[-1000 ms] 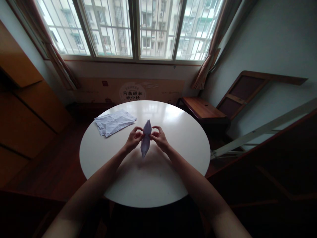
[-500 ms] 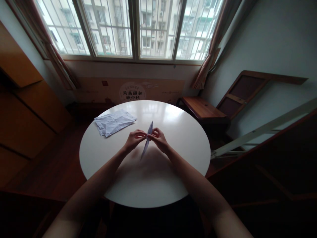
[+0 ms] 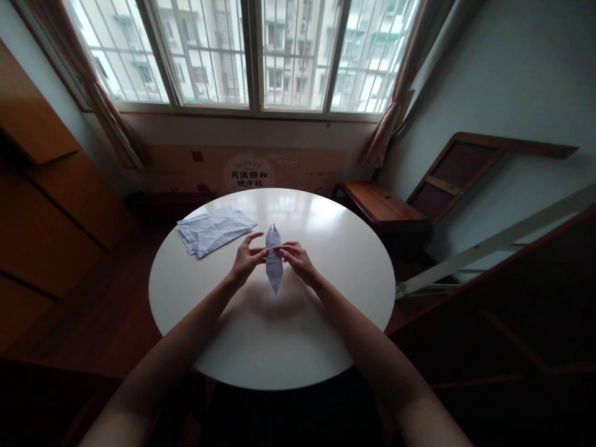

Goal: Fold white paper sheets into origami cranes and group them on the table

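Observation:
A narrow, pointed piece of folded white paper (image 3: 274,267) is held above the middle of a round white table (image 3: 326,298). My left hand (image 3: 245,259) pinches its left edge with thumb and fingertips, the other fingers spread. My right hand (image 3: 295,258) pinches the right edge at the same height. The folded paper now faces me flat, its long axis running toward and away from me.
A loose pile of creased white sheets (image 3: 212,230) lies on the table's far left. A low wooden bench (image 3: 379,208) and a leaning wooden frame (image 3: 459,174) stand to the right. Wooden cabinets (image 3: 51,205) line the left wall under the window.
The folded paper was turned edge-on half a second ago and now shows its flat face again. Both hands stayed at its middle, shifting slightly.

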{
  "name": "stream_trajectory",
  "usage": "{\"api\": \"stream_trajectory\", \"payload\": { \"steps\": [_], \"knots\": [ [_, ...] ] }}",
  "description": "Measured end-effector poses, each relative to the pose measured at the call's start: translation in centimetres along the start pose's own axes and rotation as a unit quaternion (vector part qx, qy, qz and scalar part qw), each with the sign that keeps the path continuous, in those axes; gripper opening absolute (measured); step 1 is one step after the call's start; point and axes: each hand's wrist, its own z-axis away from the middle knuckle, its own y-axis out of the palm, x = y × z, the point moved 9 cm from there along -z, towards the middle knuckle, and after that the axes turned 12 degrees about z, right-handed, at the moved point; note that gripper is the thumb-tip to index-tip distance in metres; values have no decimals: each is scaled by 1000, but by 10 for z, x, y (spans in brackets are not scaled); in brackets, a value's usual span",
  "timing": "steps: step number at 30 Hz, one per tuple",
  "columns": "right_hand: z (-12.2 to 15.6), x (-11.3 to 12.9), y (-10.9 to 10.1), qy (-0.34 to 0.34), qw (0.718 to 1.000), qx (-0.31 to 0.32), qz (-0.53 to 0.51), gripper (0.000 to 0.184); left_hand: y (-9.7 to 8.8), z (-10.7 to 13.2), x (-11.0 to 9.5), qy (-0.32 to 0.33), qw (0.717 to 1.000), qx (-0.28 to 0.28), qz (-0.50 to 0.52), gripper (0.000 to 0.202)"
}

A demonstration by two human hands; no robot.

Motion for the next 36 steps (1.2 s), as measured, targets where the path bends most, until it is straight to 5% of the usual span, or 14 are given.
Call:
{"api": "stream_trajectory", "payload": {
  "steps": [5, 12, 19, 25, 29, 36],
  "knots": [
    [-1, -3, 5, 9, 997, 38, -71, 26, -2, -1, 2, -19, 1000, -7, 8, 36],
    [1, 0, 2, 27, 994, 39, -101, 29, 12, 1, -3, -3, 997, 71, -5, 50],
    [0, 3, 0, 23, 999, 10, -35, 38, 12, 2, -8, 47, 997, 51, -44, 44],
    [-3, -5, -2, 26, 998, -22, -55, 45, 8, 3, -7, 55, 996, 34, -66, 74],
    [-4, -10, -2, 21, 996, -31, -81, 53, 8, 4, -2, 22, 998, 29, -58, 56],
    [-4, -13, 0, 16, 999, -20, -39, 39, 8, 2, 10, -31, 999, 30, 26, 41]
  ]
}}
